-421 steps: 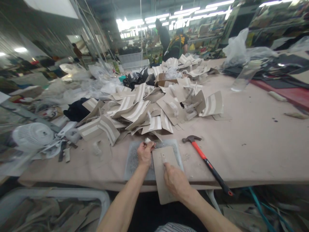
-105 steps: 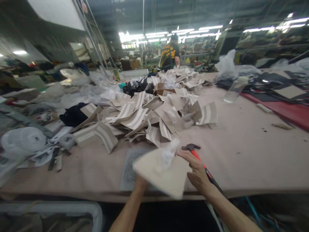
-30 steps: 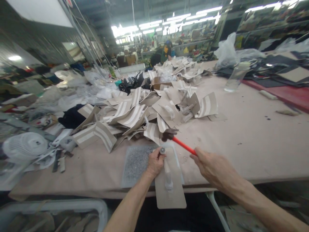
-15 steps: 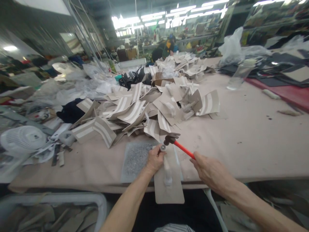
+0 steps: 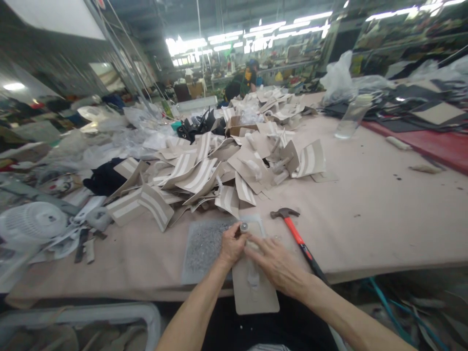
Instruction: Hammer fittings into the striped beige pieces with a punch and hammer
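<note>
My left hand [image 5: 232, 243] is closed around a small cylindrical metal tool with a round top [image 5: 243, 227], standing on a beige panel [image 5: 256, 298]. My right hand [image 5: 280, 263] reaches across the panel, its fingers stretched out and apart, tips close to the tool; whether they touch it I cannot tell. A whitish handle strip [image 5: 252, 279] runs along the panel, partly hidden by my right hand. The claw hammer [image 5: 294, 231], with its red and black handle, lies on the table right of my right hand. Under the panel's far end is a worn grey pad [image 5: 204, 248].
A heap of beige panels with pale stripes [image 5: 199, 175] covers the table's middle. A white fan [image 5: 34, 222] stands left, a clear bottle [image 5: 353, 117] far right. A grey-rimmed bin [image 5: 149, 317] sits below the front edge. A person [image 5: 241, 83] is in the background.
The hammer has left my right hand and now lies on the table. My right hand has moved left to beside the left hand, which still holds the metal tool.
</note>
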Demonstrator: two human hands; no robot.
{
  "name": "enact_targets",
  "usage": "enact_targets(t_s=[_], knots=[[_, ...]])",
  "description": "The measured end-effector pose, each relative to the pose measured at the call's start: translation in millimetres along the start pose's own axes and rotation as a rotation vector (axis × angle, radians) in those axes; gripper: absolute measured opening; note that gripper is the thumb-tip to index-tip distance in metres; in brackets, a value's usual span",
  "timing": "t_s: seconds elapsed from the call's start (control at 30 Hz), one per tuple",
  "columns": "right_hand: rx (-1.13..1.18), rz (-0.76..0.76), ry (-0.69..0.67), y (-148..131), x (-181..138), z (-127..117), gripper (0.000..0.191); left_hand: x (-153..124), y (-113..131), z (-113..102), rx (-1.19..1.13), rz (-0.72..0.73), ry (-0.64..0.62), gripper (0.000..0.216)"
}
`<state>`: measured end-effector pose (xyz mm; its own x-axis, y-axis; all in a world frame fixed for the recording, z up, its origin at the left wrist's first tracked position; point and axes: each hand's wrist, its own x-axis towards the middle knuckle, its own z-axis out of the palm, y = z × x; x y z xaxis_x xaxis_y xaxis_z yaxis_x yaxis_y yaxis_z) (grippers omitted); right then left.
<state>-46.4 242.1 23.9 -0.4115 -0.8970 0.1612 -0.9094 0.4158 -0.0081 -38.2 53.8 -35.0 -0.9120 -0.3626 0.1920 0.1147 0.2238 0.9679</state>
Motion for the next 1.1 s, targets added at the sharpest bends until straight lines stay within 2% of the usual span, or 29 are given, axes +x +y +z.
enact_targets(t_s=[0.03,0.1,0.2,0.27,0.37,0.43,0.53,0.63,0.73,0.87,1.03,1.1], knots=[[0.004,-0.077,-0.03,-8,7,0,0.046,1,-1,1,-0.048,-0.043,0.004,0.022],[-0.03,-0.135,-0.049,-20,20,1,0.03,5,-2,1,-0.152,-0.137,0.033,0.026],[-0.108,-0.085,-0.061,-27,30,1,0.015,12,7,-7,-0.27,-0.213,0.144,0.029],[-0.125,0.04,-0.104,-25,33,-6,0.014,13,22,-18,-0.302,-0.173,0.205,0.031],[-0.055,0.359,-0.183,-16,32,-23,0.018,10,52,-37,-0.244,-0.023,0.206,0.027],[0.047,0.572,-0.217,-9,30,-29,0.024,5,66,-46,-0.181,0.028,0.202,0.024],[0.245,0.792,-0.214,-7,24,-26,0.024,-4,68,-45,-0.145,0.006,0.182,0.025],[0.486,0.912,-0.179,-17,19,-13,0.027,-11,52,-34,-0.134,-0.034,0.123,0.023],[0.667,0.917,-0.148,-33,15,-3,0.038,-13,32,-22,-0.127,-0.078,0.07,0.022],[0.663,0.85,-0.114,-47,16,2,0.062,-7,13,-12,-0.167,-0.128,0.023,0.023],[0.632,0.785,-0.098,-51,19,12,0.053,2,7,-2,-0.224,-0.15,-0.014,0.026],[0.647,0.779,-0.088,-52,19,15,0.057,3,8,0,-0.214,-0.153,-0.031,0.025]])
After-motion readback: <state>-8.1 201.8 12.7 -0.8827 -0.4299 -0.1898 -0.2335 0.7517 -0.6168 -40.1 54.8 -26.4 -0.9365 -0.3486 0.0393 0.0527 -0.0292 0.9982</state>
